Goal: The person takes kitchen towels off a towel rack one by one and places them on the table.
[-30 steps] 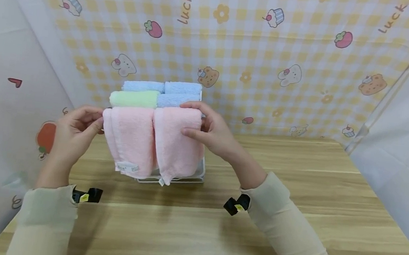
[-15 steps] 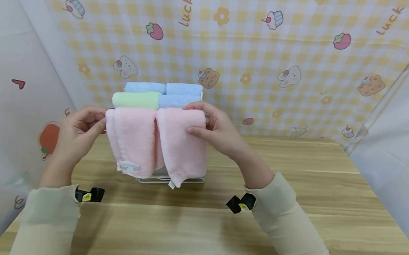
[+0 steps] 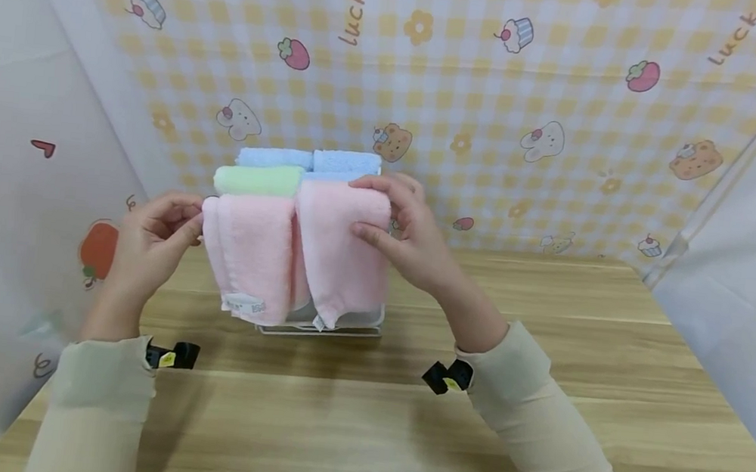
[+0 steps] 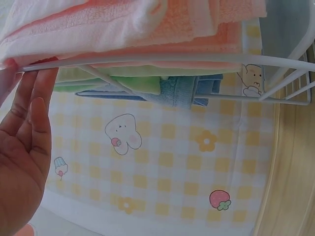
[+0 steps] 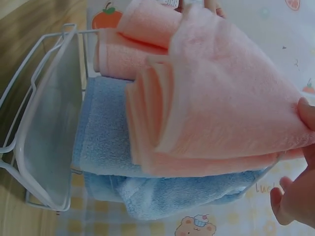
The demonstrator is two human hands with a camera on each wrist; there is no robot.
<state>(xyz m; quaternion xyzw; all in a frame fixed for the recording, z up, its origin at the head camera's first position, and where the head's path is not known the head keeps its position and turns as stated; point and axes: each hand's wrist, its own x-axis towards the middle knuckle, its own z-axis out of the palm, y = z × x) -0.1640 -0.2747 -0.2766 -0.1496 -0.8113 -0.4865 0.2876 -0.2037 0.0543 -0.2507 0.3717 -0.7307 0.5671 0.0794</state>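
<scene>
Two pink towels hang folded over the front rail of a white wire rack point(image 3: 321, 331). My left hand point(image 3: 151, 244) pinches the rail's left end, beside the left pink towel point(image 3: 255, 247). In the left wrist view its fingers point(image 4: 27, 101) curl up under the rail. My right hand point(image 3: 415, 239) pinches the top of the right pink towel point(image 3: 343, 248), thumb in front and fingers over the back. That towel's top stands higher than the left one's, and its lower corner hangs at a slant. The right wrist view shows its layered folds fanned apart.
On the rails behind hang a green towel point(image 3: 259, 180) and blue towels point(image 3: 347, 162). A pale tray point(image 5: 51, 123) forms the rack's base. The rack stands on a wooden table point(image 3: 511, 340), close to a checked backdrop point(image 3: 486, 178). A white side sheet point(image 3: 23, 156) rises at the left.
My right hand has lifted the right pink towel's top, now covering more of the blue towel behind. Its lower end has swung right. My left hand keeps its place at the rail's end.
</scene>
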